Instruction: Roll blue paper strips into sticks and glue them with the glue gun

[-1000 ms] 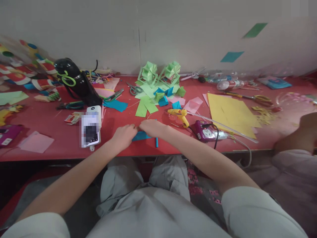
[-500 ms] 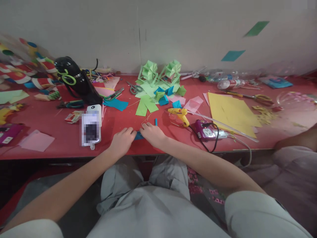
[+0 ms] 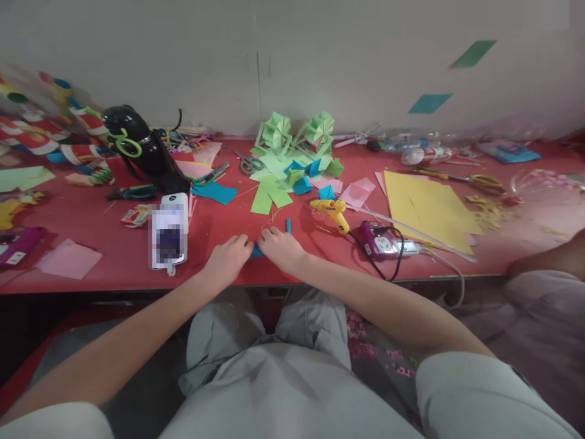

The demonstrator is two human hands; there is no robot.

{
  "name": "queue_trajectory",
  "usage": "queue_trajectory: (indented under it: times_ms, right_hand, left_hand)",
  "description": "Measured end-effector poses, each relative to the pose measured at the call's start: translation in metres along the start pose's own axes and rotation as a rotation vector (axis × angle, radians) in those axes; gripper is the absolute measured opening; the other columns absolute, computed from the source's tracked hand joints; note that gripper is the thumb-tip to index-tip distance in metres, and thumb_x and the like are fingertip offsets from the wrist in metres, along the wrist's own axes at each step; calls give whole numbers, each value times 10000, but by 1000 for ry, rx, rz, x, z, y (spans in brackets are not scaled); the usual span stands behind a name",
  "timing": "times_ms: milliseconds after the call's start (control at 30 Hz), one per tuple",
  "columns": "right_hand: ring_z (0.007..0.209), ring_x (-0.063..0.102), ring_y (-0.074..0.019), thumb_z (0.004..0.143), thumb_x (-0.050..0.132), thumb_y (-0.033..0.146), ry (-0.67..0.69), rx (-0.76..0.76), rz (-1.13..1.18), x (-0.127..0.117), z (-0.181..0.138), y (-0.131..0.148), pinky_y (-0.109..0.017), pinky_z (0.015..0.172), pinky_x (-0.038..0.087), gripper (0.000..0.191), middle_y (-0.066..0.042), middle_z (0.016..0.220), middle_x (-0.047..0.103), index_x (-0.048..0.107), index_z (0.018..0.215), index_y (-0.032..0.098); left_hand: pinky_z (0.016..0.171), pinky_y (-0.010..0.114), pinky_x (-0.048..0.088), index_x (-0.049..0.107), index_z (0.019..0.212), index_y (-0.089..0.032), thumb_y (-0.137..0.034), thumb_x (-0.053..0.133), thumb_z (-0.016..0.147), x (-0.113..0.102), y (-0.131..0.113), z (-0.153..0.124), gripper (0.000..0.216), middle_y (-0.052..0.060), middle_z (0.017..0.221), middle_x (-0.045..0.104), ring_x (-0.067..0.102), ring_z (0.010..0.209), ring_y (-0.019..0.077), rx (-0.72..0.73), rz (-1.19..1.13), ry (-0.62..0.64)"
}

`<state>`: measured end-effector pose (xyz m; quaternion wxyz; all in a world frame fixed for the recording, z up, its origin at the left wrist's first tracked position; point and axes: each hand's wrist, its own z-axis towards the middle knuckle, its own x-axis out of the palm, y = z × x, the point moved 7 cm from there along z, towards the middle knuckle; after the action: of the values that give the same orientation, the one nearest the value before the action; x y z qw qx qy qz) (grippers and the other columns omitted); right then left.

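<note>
- Since a second ago, the left hand (image 3: pixel 229 256) and the right hand (image 3: pixel 280 245) have both drawn nearer the front edge of the red desk (image 3: pixel 114 250), covering more of the blue paper (image 3: pixel 257 251).
- I see the left fingers curled, tips down on the paper's left side; whether they pinch it, I cannot tell from here.
- Right fingers bend over its right side, likewise touching, their grip hidden from me.
- Between the hands I get only a small patch of blue, near the desk's front.
- Just beyond the right hand lies a slim, straight blue stick (image 3: pixel 288 225).
- Left of the hands, I make out a phone (image 3: pixel 168 235) with a blurred screen.
- To the right sit a glossy purple socket block (image 3: pixel 381 244) and, slightly farther, a yellow plastic glue gun (image 3: pixel 336 213).
- Farther, flat green strips (image 3: pixel 270 194) overlap.
- At the far side stand two pleated pale-green paper shapes (image 3: pixel 297 130), faceted and angular.
</note>
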<state>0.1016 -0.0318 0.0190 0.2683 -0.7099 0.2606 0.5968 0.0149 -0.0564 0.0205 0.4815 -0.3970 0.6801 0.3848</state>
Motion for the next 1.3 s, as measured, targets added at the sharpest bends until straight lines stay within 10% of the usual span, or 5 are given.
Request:
queue_trajectory:
  times_ms: [233, 567, 1300]
  right_hand:
    - [1090, 594, -288, 990, 326, 61, -38, 42, 27, 5, -7, 1, -342, 750, 579, 377, -189, 1140, 630, 667, 1145, 101]
    - [1102, 551, -289, 1001, 366, 127, -159, 132, 81, 15, -21, 5, -371, 867, 553, 386, -185, 1197, 609, 567, 1325, 66]
    - [1462, 404, -298, 953, 376, 73, -237, 156, 192, 28, -35, 11, -470, 1206, 335, 548, -232, 1565, 412, 452, 1495, 46]
  left_hand:
    - [692, 317, 567, 635, 1173, -149, -95, 383, 971, 8, -1, -6, 327, 146, 1199, 617, 613, 1113, 277, -65, -100, -55]
    - [1136, 438, 440, 528, 1409, -74, -268, 416, 990, 28, -13, -24, 475, 195, 1457, 544, 493, 1372, 316, -92, -280, -380]
    - [1213, 589, 244, 391, 1514, 2, -385, 352, 1013, 40, -34, -32, 634, 253, 1596, 331, 300, 1502, 382, -194, -257, -421]
